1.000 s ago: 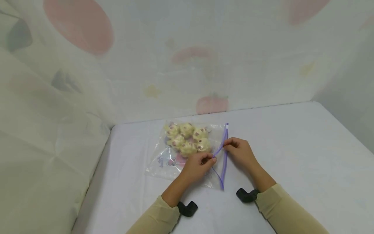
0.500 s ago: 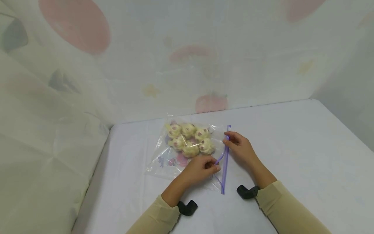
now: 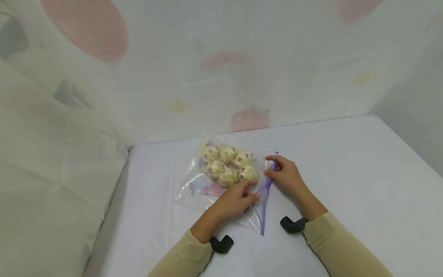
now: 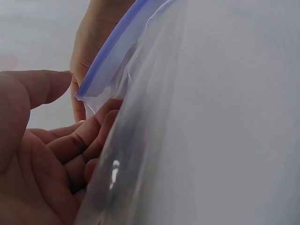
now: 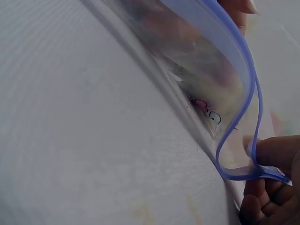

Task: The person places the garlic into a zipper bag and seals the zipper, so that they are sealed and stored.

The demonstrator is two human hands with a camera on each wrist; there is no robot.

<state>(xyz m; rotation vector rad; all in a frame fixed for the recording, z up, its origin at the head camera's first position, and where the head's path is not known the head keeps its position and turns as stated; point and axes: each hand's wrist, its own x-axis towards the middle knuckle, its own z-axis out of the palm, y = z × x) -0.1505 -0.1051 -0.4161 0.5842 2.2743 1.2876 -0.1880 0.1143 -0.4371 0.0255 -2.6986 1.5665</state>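
A clear zip bag (image 3: 189, 188) with a purple zip strip (image 3: 263, 217) along its right side lies on the table. Several pale yellow garlic bulbs (image 3: 228, 177) with purplish marks sit inside. My right hand (image 3: 288, 179) pinches the strip near its far end, thumb against fingers; the right wrist view shows the two purple lips (image 5: 251, 89) bowed apart beyond that pinch. Over the bag's near half is my left hand (image 3: 233, 200), thumb and forefinger spread. In the left wrist view its thumb (image 4: 51, 86) stands apart from the other fingers, close to the strip's edge.
A white cloth covers the table (image 3: 346, 184). Printed curtains (image 3: 294, 77) hang behind it and at the left. Black curved wrist pieces (image 3: 292, 225) stick out from both sleeves.
My left thumb and forefinger have parted from the purple lip they held. My right hand now pinches the strip near its far end, where the lips have come together; the bag has shifted slightly right.
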